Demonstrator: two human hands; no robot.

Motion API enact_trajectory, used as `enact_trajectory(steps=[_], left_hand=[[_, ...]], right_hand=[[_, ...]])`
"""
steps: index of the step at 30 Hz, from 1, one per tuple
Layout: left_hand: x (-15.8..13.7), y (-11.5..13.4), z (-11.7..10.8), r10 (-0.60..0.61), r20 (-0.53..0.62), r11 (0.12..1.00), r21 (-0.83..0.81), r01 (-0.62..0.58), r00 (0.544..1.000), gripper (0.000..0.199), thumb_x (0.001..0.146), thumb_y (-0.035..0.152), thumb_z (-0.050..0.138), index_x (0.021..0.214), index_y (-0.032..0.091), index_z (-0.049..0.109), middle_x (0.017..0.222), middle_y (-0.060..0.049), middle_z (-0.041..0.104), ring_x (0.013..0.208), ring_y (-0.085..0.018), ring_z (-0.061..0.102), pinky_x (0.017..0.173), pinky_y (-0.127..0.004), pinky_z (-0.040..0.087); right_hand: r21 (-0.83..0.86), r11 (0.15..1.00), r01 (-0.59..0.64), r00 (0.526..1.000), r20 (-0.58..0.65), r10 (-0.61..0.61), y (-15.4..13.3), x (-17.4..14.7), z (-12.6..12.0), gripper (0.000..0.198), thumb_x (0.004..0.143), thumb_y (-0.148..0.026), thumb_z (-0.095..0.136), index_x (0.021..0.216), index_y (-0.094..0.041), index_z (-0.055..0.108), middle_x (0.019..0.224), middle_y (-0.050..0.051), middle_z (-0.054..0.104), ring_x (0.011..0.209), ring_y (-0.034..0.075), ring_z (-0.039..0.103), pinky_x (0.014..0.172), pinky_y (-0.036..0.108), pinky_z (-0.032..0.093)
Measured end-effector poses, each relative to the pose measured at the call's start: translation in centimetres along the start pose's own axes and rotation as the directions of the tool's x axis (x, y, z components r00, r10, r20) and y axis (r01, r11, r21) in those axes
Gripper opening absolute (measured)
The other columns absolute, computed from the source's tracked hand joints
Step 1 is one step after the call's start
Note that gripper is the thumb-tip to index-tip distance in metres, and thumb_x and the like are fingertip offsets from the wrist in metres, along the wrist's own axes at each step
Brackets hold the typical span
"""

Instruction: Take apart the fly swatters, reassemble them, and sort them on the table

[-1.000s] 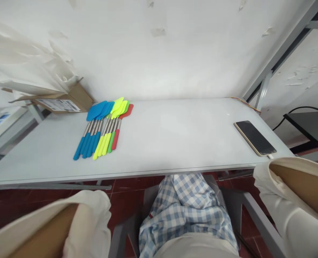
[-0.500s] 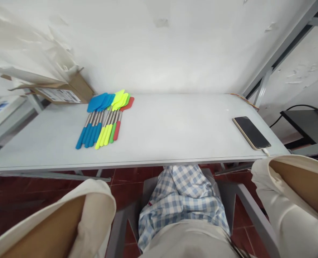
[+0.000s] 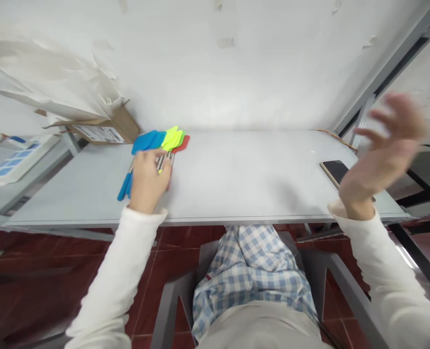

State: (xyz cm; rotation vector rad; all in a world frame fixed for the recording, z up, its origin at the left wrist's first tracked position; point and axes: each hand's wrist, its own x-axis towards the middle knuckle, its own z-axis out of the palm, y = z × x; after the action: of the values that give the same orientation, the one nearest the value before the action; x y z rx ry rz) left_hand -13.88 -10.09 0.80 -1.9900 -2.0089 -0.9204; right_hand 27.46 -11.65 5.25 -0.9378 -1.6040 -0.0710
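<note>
Side by side on the table's left part lie several blue spatulas point(image 3: 147, 140), yellow spatulas point(image 3: 172, 138), a green spatula point(image 3: 180, 140) and a red spatula point(image 3: 182, 144), their heads toward the wall. My left hand point(image 3: 147, 177) is over their metal shafts and handles, hiding many of them. Its thumb is apart from the fingers, with shafts showing between; whether it touches them I cannot tell. My right hand point(image 3: 387, 145) is raised above the table's right end, blurred, with fingers apart and nothing in it. Below it, a phone point(image 3: 334, 169) is partly covered by this hand.
The grey table point(image 3: 237, 179) runs along a white wall. An opened cardboard box point(image 3: 126, 125) stands at its back left. Beyond the left end is a white tray with blue squares point(image 3: 15, 160). Metal frame bars point(image 3: 392, 63) rise at the right.
Both hands have come into view. The left has reached over the spatula handles, and the right is up near the phone. The view has shifted slightly; the spatulas still lie in their row.
</note>
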Motion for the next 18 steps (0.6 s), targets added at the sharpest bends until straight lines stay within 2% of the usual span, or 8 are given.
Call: enact_trajectory(steps=[2, 3, 5, 8, 10, 13, 15, 18], left_hand=[[0.3, -0.3, 1.7, -0.058, 0.078, 0.995, 0.088, 0.052, 0.995, 0.032, 0.091, 0.024, 0.042, 0.114, 0.012, 0.061, 0.111, -0.016, 0.062, 0.113, -0.031, 0.055, 0.102, -0.051, 0.042], [0.5, -0.4, 2.7, -0.095, 0.119, 0.987, 0.144, 0.077, 0.988, 0.034, 0.089, 0.023, 0.042, 0.113, 0.010, 0.061, 0.111, -0.019, 0.062, 0.114, -0.034, 0.054, 0.102, -0.053, 0.040], [0.7, -0.3, 4.5, -0.145, 0.180, 0.968, 0.230, 0.101, 0.973, 0.038, 0.086, 0.025, 0.044, 0.113, 0.003, 0.060, 0.113, -0.025, 0.058, 0.117, -0.039, 0.050, 0.102, -0.056, 0.037], [0.9, 0.0, 6.1, -0.154, 0.210, 0.967, 0.233, 0.103, 0.965, 0.041, 0.084, 0.023, 0.044, 0.115, 0.000, 0.057, 0.118, -0.029, 0.051, 0.121, -0.042, 0.045, 0.103, -0.056, 0.036], [1.0, 0.3, 6.4, -0.150, 0.183, 0.974, 0.193, 0.114, 0.972, 0.043, 0.082, 0.018, 0.044, 0.121, 0.001, 0.053, 0.125, -0.029, 0.046, 0.125, -0.041, 0.042, 0.105, -0.055, 0.035], [1.5, 0.3, 6.6, -0.171, 0.210, 0.971, 0.201, 0.129, 0.963, 0.042, 0.082, 0.013, 0.041, 0.120, 0.001, 0.054, 0.124, -0.028, 0.047, 0.124, -0.041, 0.044, 0.105, -0.055, 0.035], [1.7, 0.2, 6.7, -0.167, 0.275, 0.972, 0.206, 0.112, 0.947, 0.040, 0.081, 0.012, 0.040, 0.116, 0.003, 0.057, 0.116, -0.025, 0.052, 0.120, -0.040, 0.048, 0.105, -0.054, 0.037], [1.3, 0.3, 6.5, -0.076, 0.324, 0.993, 0.111, 0.042, 0.943, 0.044, 0.079, 0.013, 0.045, 0.122, 0.010, 0.056, 0.114, -0.019, 0.055, 0.115, -0.035, 0.053, 0.104, -0.049, 0.041]], right_hand=[[-0.019, 1.000, 0.009, 0.998, -0.058, -0.010, 0.4, 0.0, 0.7, 0.044, 0.103, -0.039, 0.019, 0.135, -0.032, 0.049, 0.137, 0.009, 0.048, 0.124, 0.026, 0.051, 0.089, 0.046, 0.052], [-0.041, 0.999, 0.011, 0.999, -0.038, -0.013, 0.9, 0.0, 1.2, 0.039, 0.102, -0.038, 0.026, 0.127, -0.029, 0.056, 0.130, 0.010, 0.052, 0.120, 0.026, 0.053, 0.087, 0.045, 0.053], [-0.086, 0.996, 0.012, 0.995, 0.095, -0.004, 2.4, -0.2, 2.4, 0.034, 0.101, -0.037, 0.032, 0.115, -0.026, 0.061, 0.119, 0.011, 0.055, 0.117, 0.025, 0.054, 0.087, 0.044, 0.053], [-0.089, 0.996, 0.016, 0.962, 0.271, 0.009, 4.8, -0.5, 4.3, 0.031, 0.099, -0.037, 0.035, 0.107, -0.025, 0.062, 0.113, 0.011, 0.054, 0.111, 0.025, 0.054, 0.087, 0.043, 0.052], [-0.069, 0.996, 0.060, 0.908, 0.419, -0.026, 6.0, -0.6, 5.6, 0.027, 0.098, -0.035, 0.038, 0.105, -0.024, 0.062, 0.111, 0.011, 0.053, 0.109, 0.025, 0.054, 0.088, 0.044, 0.051], [-0.040, 0.984, 0.175, 0.788, 0.605, -0.115, 6.9, -0.6, 7.6, 0.026, 0.096, -0.028, 0.039, 0.104, -0.021, 0.063, 0.112, 0.013, 0.053, 0.107, 0.026, 0.053, 0.093, 0.046, 0.047], [-0.022, 0.967, 0.253, 0.714, 0.679, -0.171, 7.1, -0.6, 9.1, 0.027, 0.095, -0.023, 0.038, 0.104, -0.018, 0.063, 0.114, 0.015, 0.053, 0.105, 0.026, 0.053, 0.093, 0.045, 0.046], [0.012, 0.944, 0.329, 0.631, 0.741, -0.230, 7.4, -0.9, 11.5, 0.030, 0.094, -0.018, 0.036, 0.106, -0.016, 0.064, 0.117, 0.016, 0.054, 0.103, 0.026, 0.053, 0.092, 0.043, 0.046]])
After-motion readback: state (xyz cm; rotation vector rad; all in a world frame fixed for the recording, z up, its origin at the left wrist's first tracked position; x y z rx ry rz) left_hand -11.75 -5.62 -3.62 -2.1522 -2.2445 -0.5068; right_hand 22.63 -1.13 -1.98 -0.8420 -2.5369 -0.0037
